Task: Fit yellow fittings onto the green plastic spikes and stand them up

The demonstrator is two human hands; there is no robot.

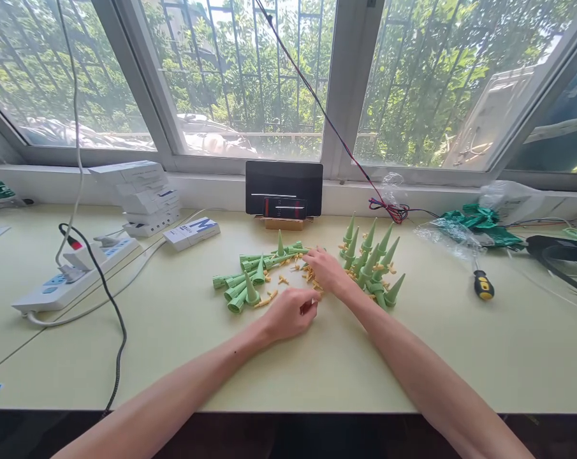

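My left hand [292, 313] rests low over the table with its fingers curled together near the small yellow plastic pieces [308, 273]. Whatever its fingertips pinch, if anything, is too small to make out. Just beyond it, my right hand [324, 269] reaches left, fingers extended and bent down over the yellow pieces, close to the far end of the green tubes; nothing shows in it. Left of both hands lie several ribbed green tubes [235, 294] and a few green cones [250, 290]. To the right stands a cluster of green spikes [368, 264], some with yellow pieces fitted.
A dark tablet [284, 178] and a phone [285, 208] lean at the back. White boxes [147, 197], another box [192, 233] and a power strip [78, 274] with cables are on the left. A screwdriver [483, 285], plastic wrap and a black strap [560, 258] lie right.
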